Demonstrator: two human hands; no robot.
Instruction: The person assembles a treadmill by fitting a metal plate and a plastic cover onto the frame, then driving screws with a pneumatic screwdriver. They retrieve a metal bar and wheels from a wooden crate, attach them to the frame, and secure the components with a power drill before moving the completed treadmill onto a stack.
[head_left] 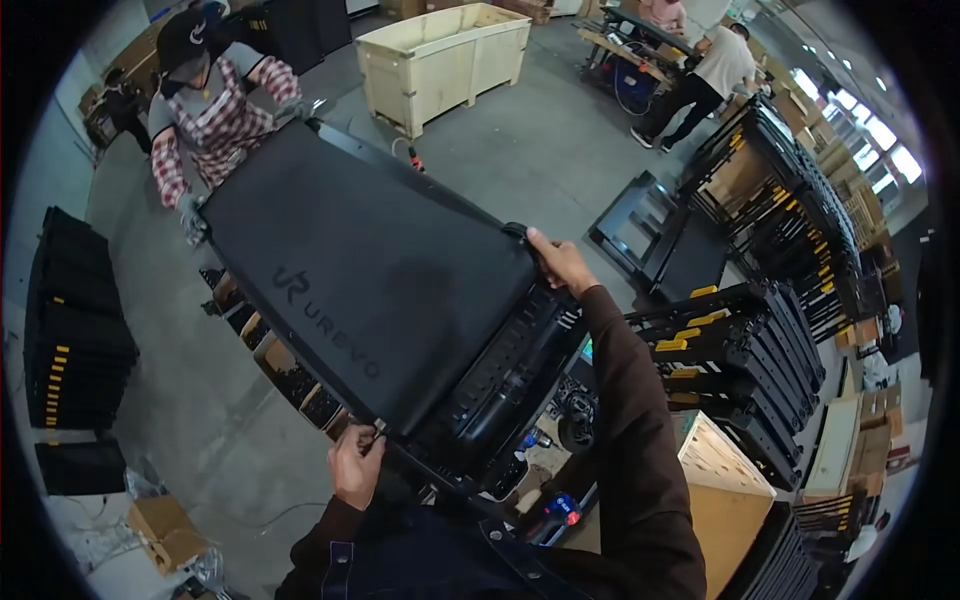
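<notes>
A black treadmill [350, 250] with a UREVO logo on its belt lies across a support in front of me. At its near left corner, my left hand [355, 465] is closed, thumb and fingers pinching by a small metallic bit; what they hold is mostly hidden. My right hand [562, 263] grips the right side rail near the front end, thumb on top beside a black end piece [515, 231]. Between my hands the motor compartment [500, 400] is uncovered, showing a dark cylinder and wiring. Across from me, a person's gloved hand [191, 220] touches the far left corner.
A blue power drill [560, 510] lies below the treadmill's near end, by black wheels [578, 415]. Stacked black frames [730, 370] stand at right, dark panels [80, 330] at left. A wooden crate [445, 65] sits behind. Other people work at the far bench.
</notes>
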